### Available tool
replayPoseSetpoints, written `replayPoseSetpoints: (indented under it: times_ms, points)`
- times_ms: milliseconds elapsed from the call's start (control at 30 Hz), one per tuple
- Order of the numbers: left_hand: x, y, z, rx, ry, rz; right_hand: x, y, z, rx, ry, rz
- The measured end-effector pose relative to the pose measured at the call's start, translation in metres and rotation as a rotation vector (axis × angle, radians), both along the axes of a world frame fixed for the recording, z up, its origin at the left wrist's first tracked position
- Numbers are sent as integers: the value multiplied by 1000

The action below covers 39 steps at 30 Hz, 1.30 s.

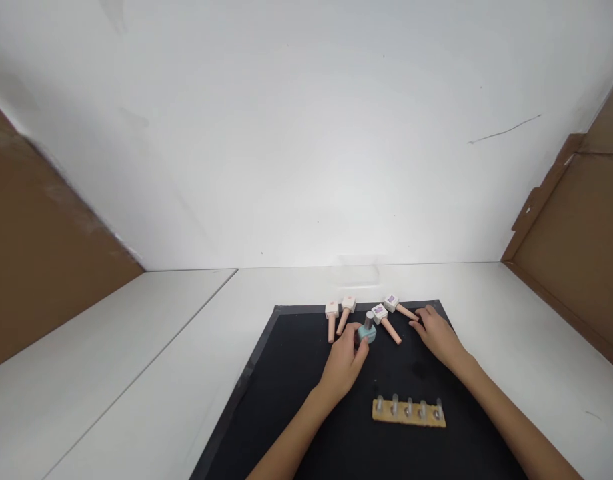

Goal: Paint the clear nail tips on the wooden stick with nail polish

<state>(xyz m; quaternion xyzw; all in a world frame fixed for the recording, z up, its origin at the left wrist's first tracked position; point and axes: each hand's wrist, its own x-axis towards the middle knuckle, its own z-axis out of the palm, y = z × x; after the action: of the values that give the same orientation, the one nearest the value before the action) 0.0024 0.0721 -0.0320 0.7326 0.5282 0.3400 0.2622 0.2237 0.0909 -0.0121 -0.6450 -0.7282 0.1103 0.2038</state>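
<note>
My left hand [342, 358] has its thumb and fingers closed around a teal nail polish bottle [367, 333], whose silver cap points up with a slight tilt. My right hand [439, 337] is at the mat's right side with thumb and fingers apart. The pink cap end of a white nail polish bottle [391, 303] lies at their gap; whether they touch it I cannot tell. Beside it lies another white bottle [379, 313] with a purple label. Left of the teal bottle are two more pink-capped white bottles, one further left [331, 309] and one nearer [349, 304].
A light wooden strip [409, 415] with several clear upright pegs stands at the front of the black mat [286, 387]. White table surface [176, 373] surrounds the mat. A white wall rises behind, with brown cardboard panels at left [46, 247] and right [581, 233].
</note>
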Motion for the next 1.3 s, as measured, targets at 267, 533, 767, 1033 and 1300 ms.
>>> replayPoseSetpoints:
  times_ms: [267, 533, 767, 1033, 1300]
  points:
    - [8, -14, 11, 162, 147, -275, -30, -48, 37, 71, 327, 273]
    - [9, -15, 17, -161, -226, -267, -17, -50, 37, 36, 498, 387]
    - [15, -19, 17, -200, -220, -313, -16, -47, 32, -15, 640, 268]
    - [13, -20, 20, -227, -308, -347, -17, -45, 27, -49, 875, 230]
    - [15, -22, 17, -303, -403, -332, -16, -46, 27, -8, 917, 198]
